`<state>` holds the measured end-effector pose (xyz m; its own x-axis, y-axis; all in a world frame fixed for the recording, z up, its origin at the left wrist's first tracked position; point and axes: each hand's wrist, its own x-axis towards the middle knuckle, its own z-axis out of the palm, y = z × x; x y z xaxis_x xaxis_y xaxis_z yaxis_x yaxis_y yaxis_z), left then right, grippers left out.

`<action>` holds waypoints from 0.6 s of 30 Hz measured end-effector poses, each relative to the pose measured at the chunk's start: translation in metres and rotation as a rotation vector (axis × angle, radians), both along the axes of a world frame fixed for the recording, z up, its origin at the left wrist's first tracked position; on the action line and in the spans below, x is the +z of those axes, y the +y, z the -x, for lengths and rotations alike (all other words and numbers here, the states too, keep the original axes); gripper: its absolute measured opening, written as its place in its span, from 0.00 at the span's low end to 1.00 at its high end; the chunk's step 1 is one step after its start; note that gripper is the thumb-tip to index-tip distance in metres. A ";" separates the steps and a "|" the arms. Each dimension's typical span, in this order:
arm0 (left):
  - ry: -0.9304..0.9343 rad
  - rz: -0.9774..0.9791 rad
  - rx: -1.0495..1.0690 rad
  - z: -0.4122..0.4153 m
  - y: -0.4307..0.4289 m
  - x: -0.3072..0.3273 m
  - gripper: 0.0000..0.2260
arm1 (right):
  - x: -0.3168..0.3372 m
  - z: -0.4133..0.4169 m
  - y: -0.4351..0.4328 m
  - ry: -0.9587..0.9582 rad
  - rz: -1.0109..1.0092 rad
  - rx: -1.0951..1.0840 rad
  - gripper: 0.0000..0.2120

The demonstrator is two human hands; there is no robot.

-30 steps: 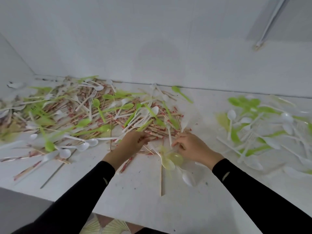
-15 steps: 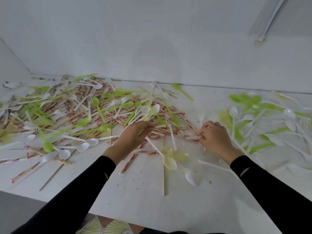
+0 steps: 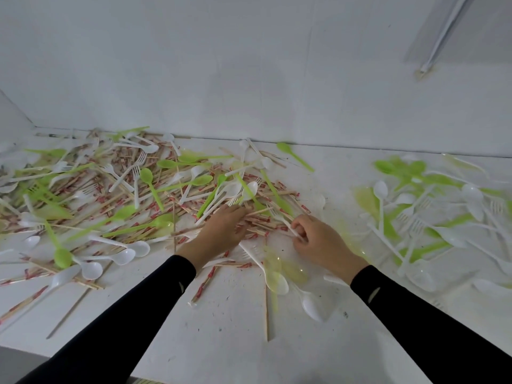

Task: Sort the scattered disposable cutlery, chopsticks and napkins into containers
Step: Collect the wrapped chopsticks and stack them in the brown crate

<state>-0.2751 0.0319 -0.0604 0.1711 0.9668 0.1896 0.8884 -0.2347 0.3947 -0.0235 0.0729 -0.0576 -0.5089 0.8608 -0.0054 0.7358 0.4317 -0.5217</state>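
Observation:
A mixed heap (image 3: 124,195) of green and white plastic spoons and forks and paper-wrapped chopsticks covers the left half of the white table (image 3: 221,333). My left hand (image 3: 221,231) rests with loosely spread fingers on wrapped chopsticks (image 3: 260,227) at the heap's right edge. Just to its right, my right hand (image 3: 318,242) pinches the handle of a white fork (image 3: 279,217) whose tines point up and left over the chopsticks. A separate spread of only green and white plastic cutlery (image 3: 429,212) lies at the right.
A yellowish translucent spoon (image 3: 274,273), a white spoon (image 3: 310,303) and a bare wooden stick (image 3: 266,314) lie below my hands. The white wall (image 3: 249,79) closes the back. The table's front edge (image 3: 33,353) runs across the lower left.
My right hand went right toward the plastic cutlery spread with a white piece, then came back left and now pinches a white fork. My left hand stayed on the chopsticks.

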 end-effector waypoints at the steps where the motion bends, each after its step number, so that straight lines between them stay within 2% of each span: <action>1: 0.063 -0.003 -0.002 0.001 0.003 -0.004 0.17 | 0.000 -0.008 0.002 0.016 0.011 -0.034 0.12; 3: 0.135 0.020 -0.008 0.001 0.010 -0.010 0.22 | -0.001 -0.027 0.006 0.035 0.019 -0.108 0.11; 5: 0.165 0.054 0.004 0.000 0.016 -0.010 0.23 | -0.002 -0.045 0.011 0.051 0.026 -0.188 0.10; 10: 0.241 0.058 0.001 -0.005 0.026 -0.007 0.19 | -0.002 -0.076 0.022 0.072 0.071 -0.334 0.09; 13: 0.240 0.040 -0.022 -0.004 0.026 -0.005 0.15 | -0.005 -0.074 0.026 -0.006 -0.051 -0.373 0.10; 15: 0.216 -0.016 -0.058 0.000 0.029 -0.007 0.11 | -0.006 -0.064 0.027 -0.039 -0.162 -0.343 0.10; 17: 0.204 -0.072 -0.069 0.001 0.030 -0.007 0.06 | -0.004 -0.048 0.029 0.008 -0.192 -0.229 0.07; 18: 0.206 -0.084 -0.067 0.002 0.030 -0.005 0.09 | -0.004 -0.039 0.030 0.028 -0.179 -0.163 0.06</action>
<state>-0.2776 0.0622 -0.0650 0.2780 0.9342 0.2238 0.9294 -0.3205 0.1832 0.0154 0.1030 -0.0614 -0.3607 0.9176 0.1670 0.7898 0.3958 -0.4686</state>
